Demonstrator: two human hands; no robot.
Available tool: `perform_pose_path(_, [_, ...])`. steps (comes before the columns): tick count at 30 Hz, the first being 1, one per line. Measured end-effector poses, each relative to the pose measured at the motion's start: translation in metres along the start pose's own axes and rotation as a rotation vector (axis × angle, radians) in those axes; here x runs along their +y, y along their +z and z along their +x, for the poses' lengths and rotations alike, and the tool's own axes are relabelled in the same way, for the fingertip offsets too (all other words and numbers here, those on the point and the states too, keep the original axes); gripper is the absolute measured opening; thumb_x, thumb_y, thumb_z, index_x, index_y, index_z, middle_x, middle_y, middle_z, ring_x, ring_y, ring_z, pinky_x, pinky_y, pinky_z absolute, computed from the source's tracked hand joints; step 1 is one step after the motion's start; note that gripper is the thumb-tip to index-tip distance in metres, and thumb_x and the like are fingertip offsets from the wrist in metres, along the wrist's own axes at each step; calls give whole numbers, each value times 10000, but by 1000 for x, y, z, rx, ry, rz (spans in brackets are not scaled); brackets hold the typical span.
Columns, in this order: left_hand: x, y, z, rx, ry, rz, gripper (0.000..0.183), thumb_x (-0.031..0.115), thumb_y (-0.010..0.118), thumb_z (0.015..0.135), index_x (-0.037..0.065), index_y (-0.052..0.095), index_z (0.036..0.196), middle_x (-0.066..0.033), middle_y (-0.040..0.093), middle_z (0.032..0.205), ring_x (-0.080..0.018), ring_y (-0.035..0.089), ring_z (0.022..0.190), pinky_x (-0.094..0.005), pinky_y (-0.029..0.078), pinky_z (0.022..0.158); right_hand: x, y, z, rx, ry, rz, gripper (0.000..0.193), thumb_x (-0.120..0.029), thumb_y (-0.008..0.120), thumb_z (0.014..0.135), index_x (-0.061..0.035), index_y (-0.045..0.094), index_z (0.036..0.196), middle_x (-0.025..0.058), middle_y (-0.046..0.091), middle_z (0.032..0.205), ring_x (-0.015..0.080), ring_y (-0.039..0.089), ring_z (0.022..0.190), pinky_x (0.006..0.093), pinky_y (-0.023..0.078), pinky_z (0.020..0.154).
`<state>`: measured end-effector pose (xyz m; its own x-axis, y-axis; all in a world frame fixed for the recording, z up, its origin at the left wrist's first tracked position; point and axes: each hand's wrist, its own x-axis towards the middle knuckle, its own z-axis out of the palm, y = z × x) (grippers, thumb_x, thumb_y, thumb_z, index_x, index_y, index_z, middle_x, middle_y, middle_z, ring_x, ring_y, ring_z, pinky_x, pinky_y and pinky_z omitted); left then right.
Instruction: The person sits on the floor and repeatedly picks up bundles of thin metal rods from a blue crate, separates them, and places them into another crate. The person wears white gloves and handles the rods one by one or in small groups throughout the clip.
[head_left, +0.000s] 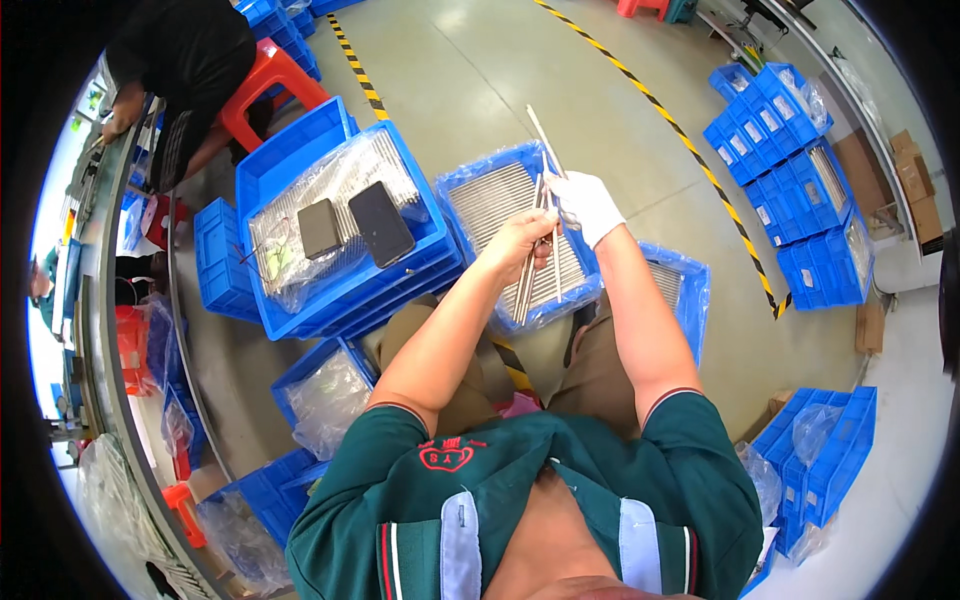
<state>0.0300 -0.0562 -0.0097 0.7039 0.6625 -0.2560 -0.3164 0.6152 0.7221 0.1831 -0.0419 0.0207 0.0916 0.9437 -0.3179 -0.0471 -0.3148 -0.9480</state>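
My bare left hand (522, 246) is closed around a small bunch of thin metal rods (524, 292), which slant down toward me below the fingers. My right hand (588, 206), in a white glove, is closed on a metal rod (541, 133) whose far end sticks up past the fingers. Both hands are close together above a blue crate (447, 184) lined with clear plastic. Rows of similar rods (492, 205) lie inside that crate. The fingertips of the glove are partly hidden, so I cannot tell how many rods it grips.
Left of the hands, stacked blue crates (345, 318) carry bagged rods, a dark phone (381, 224) and a grey-brown flat box (319, 229). Another rod crate (694, 300) stands by my right leg. Blue crates (800, 190) line the right side. A person (190, 60) sits near a red stool (262, 85).
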Motion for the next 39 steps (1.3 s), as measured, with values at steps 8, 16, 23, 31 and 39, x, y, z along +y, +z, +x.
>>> perform_pose_path(8, [-15, 18, -15, -94, -261, -99, 179, 225, 563, 916, 53, 567, 865, -14, 516, 728, -98, 437, 550, -233, 390, 479, 16, -54, 55, 633, -228, 57, 269, -268, 603, 853, -36, 598, 717, 38, 506, 570, 145, 488, 500, 311, 380, 455])
perform_pose_path(16, [6, -20, 4, -176, -44, -360, 294, 281, 578, 896, -10, 598, 933, -155, 632, 946, -358, 627, 963, -492, 530, 844, 11, -9, 4, 130, -30, 209, 196, -229, 626, 863, -54, 614, 777, 8, 543, 634, 87, 466, 503, 241, 354, 429])
perform_pose_path(23, [12, -25, -1, -186, 3, -327, 309, 320, 573, 900, 12, 587, 920, -133, 603, 957, -285, 614, 837, -449, 533, 745, 21, 7, 2, 20, -180, -307, 257, -276, 665, 833, -36, 603, 766, 15, 551, 619, 107, 527, 585, 264, 429, 530])
perform_pose_path(31, [18, -23, -3, -78, 62, -368, 268, 316, 584, 899, 48, 574, 923, -29, 546, 809, -144, 497, 650, -321, 455, 590, 41, 4, 21, 0, -198, -233, 185, -229, 578, 890, -53, 612, 840, 18, 558, 659, 110, 497, 539, 262, 410, 501])
perform_pose_path(39, [50, -50, -1, 275, 339, -344, 309, 351, 583, 897, 42, 572, 913, -7, 497, 706, -137, 493, 611, -303, 439, 548, 8, 12, -28, -140, 26, 257, 320, -137, 480, 944, -68, 513, 1254, -52, 472, 650, 29, 384, 438, 181, 306, 384])
